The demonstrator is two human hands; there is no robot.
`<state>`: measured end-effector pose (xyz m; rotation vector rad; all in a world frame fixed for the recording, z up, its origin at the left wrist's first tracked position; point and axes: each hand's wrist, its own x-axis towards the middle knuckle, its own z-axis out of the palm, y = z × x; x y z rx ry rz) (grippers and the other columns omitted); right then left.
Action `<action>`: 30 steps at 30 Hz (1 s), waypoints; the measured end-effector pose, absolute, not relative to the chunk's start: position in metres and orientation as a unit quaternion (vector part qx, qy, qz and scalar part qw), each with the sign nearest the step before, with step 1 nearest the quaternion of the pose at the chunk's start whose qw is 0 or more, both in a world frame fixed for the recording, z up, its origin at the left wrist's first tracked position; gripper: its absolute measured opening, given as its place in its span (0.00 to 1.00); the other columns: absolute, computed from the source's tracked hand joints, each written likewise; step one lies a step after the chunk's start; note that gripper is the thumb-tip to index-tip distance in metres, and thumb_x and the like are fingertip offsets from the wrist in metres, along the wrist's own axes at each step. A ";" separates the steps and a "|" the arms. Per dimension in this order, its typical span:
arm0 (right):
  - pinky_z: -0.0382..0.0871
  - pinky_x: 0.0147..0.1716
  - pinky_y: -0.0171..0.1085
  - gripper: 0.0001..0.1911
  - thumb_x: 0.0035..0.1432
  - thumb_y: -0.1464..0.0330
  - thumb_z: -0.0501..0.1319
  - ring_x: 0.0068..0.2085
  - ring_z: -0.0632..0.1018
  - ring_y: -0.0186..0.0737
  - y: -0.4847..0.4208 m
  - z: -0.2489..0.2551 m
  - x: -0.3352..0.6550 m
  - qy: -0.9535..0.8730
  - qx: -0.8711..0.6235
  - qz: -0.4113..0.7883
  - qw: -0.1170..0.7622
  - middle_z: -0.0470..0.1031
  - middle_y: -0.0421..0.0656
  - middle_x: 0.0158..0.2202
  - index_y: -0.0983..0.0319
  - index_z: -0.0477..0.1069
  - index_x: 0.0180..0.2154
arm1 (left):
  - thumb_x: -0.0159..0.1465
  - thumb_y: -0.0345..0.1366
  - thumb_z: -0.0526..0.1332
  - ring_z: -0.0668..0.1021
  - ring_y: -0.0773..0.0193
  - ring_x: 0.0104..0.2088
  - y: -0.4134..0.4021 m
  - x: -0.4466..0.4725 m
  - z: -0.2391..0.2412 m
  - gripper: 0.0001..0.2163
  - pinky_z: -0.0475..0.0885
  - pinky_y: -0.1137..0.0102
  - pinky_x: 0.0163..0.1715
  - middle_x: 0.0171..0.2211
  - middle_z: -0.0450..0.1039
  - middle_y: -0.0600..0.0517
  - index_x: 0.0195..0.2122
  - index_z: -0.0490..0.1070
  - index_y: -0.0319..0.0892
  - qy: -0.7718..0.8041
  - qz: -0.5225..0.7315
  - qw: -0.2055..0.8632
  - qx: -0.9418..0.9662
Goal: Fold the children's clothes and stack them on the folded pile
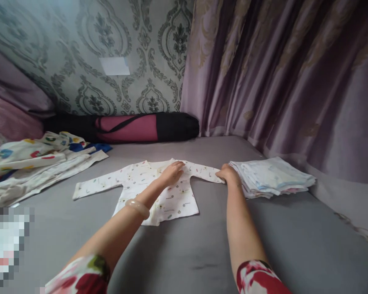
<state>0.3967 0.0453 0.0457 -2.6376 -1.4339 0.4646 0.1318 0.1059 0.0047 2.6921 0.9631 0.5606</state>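
On grey sheet (294, 241), white shirt (176, 198) — left hand (171, 173) resting unclenched on it, right grip (231, 175) pinching one sleeve (204, 172)

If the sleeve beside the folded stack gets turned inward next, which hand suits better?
Probably the right hand: it is at the cuff of that sleeve, while the left hand rests on the shirt near its collar, perhaps useful for steadying it.

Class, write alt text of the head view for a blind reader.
A small patterned white shirt lies spread on a grey sheet, a person's left hand on its upper part and right hand at one cuff. Stacked cloths lie to the right, loose clothes to the left.
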 end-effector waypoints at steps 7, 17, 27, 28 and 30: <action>0.68 0.29 0.32 0.13 0.48 0.65 0.61 0.34 0.78 0.42 0.055 0.042 0.406 -0.423 -0.794 0.206 0.384 0.78 0.45 0.31 0.65 0.75 0.35 | 0.67 0.41 0.48 0.59 0.53 0.65 0.118 0.139 -0.015 0.24 0.55 0.57 0.63 0.63 0.59 0.38 0.61 0.60 0.35 0.322 0.157 0.159 0.920; 0.61 0.17 0.28 0.08 0.49 0.65 0.61 0.21 0.71 0.32 0.052 0.055 0.393 -0.315 -0.668 0.325 0.591 0.72 0.36 0.21 0.64 0.71 0.31 | 0.64 0.59 0.47 0.51 0.43 0.66 0.111 0.146 0.005 0.38 0.49 0.51 0.62 0.68 0.45 0.41 0.68 0.46 0.40 0.392 0.036 0.164 0.905; 0.60 0.18 0.28 0.11 0.49 0.62 0.62 0.22 0.71 0.31 0.065 0.076 0.336 -0.318 -0.593 0.366 0.643 0.71 0.34 0.22 0.62 0.70 0.33 | 0.54 0.66 0.52 0.52 0.34 0.63 0.128 0.160 0.031 0.45 0.51 0.47 0.59 0.67 0.48 0.38 0.68 0.48 0.44 0.403 -0.064 0.149 0.901; 0.60 0.18 0.28 0.11 0.50 0.61 0.62 0.22 0.71 0.31 0.067 0.075 0.329 -0.316 -0.586 0.374 0.645 0.71 0.34 0.22 0.62 0.70 0.33 | 0.54 0.66 0.53 0.53 0.34 0.63 0.130 0.161 0.033 0.45 0.51 0.47 0.59 0.66 0.48 0.38 0.67 0.48 0.44 0.399 -0.068 0.149 0.902; 0.59 0.17 0.27 0.11 0.50 0.61 0.62 0.22 0.70 0.30 0.068 0.074 0.317 -0.314 -0.572 0.396 0.645 0.71 0.34 0.22 0.62 0.70 0.33 | 0.53 0.65 0.55 0.54 0.35 0.63 0.131 0.164 0.038 0.45 0.52 0.48 0.58 0.65 0.50 0.37 0.67 0.51 0.44 0.394 -0.076 0.151 0.903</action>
